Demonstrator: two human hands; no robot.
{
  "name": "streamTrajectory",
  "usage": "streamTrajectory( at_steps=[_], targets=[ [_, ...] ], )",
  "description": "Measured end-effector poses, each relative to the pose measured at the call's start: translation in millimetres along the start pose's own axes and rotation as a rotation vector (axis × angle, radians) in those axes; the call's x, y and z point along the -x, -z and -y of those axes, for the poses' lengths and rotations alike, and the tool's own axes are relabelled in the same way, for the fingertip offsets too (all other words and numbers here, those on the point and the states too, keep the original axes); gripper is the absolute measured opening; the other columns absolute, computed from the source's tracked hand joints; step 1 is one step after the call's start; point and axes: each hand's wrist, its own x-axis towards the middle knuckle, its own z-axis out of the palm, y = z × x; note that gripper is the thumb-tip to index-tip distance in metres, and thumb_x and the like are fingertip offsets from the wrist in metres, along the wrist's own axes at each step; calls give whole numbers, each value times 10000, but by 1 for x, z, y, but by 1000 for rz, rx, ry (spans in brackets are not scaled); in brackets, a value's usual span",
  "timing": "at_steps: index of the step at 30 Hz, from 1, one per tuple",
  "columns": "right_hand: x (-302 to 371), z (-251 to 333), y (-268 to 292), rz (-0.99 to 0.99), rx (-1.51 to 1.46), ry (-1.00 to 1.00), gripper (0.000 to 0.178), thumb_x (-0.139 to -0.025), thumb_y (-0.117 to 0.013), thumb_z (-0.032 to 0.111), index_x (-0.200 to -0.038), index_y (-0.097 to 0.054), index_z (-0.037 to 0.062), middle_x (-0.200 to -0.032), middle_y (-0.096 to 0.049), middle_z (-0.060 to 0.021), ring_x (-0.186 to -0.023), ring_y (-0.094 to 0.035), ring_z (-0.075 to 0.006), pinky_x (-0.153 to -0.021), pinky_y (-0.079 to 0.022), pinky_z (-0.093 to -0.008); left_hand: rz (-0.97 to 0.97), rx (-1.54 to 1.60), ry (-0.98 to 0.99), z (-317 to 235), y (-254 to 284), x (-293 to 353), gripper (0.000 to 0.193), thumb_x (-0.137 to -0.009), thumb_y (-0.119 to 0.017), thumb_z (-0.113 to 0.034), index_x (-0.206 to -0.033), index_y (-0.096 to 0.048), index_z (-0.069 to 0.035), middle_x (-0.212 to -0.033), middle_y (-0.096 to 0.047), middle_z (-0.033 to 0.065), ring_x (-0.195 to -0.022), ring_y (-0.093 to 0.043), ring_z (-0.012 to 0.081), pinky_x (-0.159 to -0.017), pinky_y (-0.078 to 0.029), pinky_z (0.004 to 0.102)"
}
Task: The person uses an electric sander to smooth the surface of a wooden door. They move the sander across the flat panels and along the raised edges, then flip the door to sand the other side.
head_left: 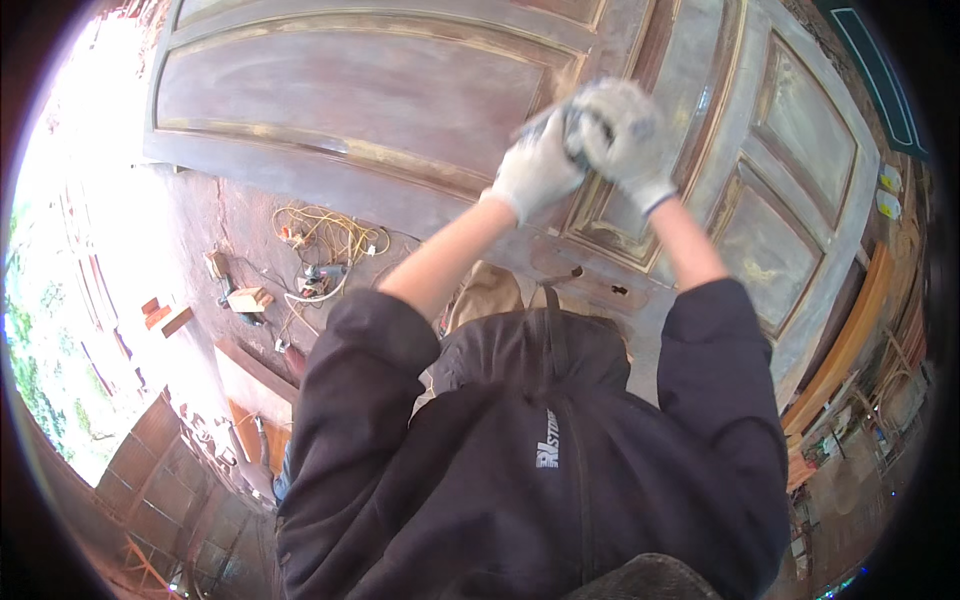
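Note:
Both my hands wear pale work gloves with greyish patches and meet over the wooden door point(340, 90). My left hand point(537, 172) is closed, with its fingers pressed against a dark grey object point(574, 132) between the gloves. My right hand point(627, 140) curls round the same object from the other side. Most of it is covered by the gloves and blurred, so its kind cannot be told. Under the hands, the door has recessed panels, raised mouldings and a patchy grey-brown surface.
Holes show in the door's near edge point(590, 285). At left on the floor lie a tangled yellow cord point(335, 232), a power tool point(322, 278) and wood blocks point(250, 299). A long plank point(845, 345) runs along the right. Another person point(258, 462) is at lower left.

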Motion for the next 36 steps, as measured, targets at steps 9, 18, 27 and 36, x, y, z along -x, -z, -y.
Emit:
streamTrajectory(
  at_steps=[9, 18, 27, 36],
  targets=[
    [165, 184, 18, 92, -94, -127, 227, -691, -693, 299, -864, -701, 152, -937, -696, -29, -953, -640, -277, -796, -494, -414, 329, -134, 277, 16, 3, 250, 814, -828, -645, -376, -1489, -275, -77, -1038, -661, 278, -919, -664, 430, -826, -524, 513],
    [104, 85, 17, 57, -220, 30, 180, -705, -647, 280, -819, -693, 149, -897, -706, -33, -924, -648, -275, -806, -504, -428, 248, -153, 389, -5, -26, 153, 802, -841, -628, -416, -1478, -293, -61, -1155, -631, 273, -1026, -638, 416, -903, -506, 497],
    [-70, -97, 27, 8, -169, 115, 164, -794, -592, 250, -839, -711, 147, -891, -704, -50, -942, -649, -259, -854, -520, -393, -104, -127, 100, -40, -34, -97, 546, -804, -647, -361, -1268, -536, -97, -1187, -623, 253, -1111, -583, 436, -968, -480, 465],
    [-100, -133, 18, -47, 1, 38, 240, -873, -527, 276, -892, -725, 142, -938, -703, -72, -960, -639, -274, -903, -489, -391, 64, -250, 260, -69, -10, -153, 591, -813, -607, -404, -1225, -568, 18, -1242, -607, 263, -1185, -585, 382, -1009, -469, 433]
  ],
)
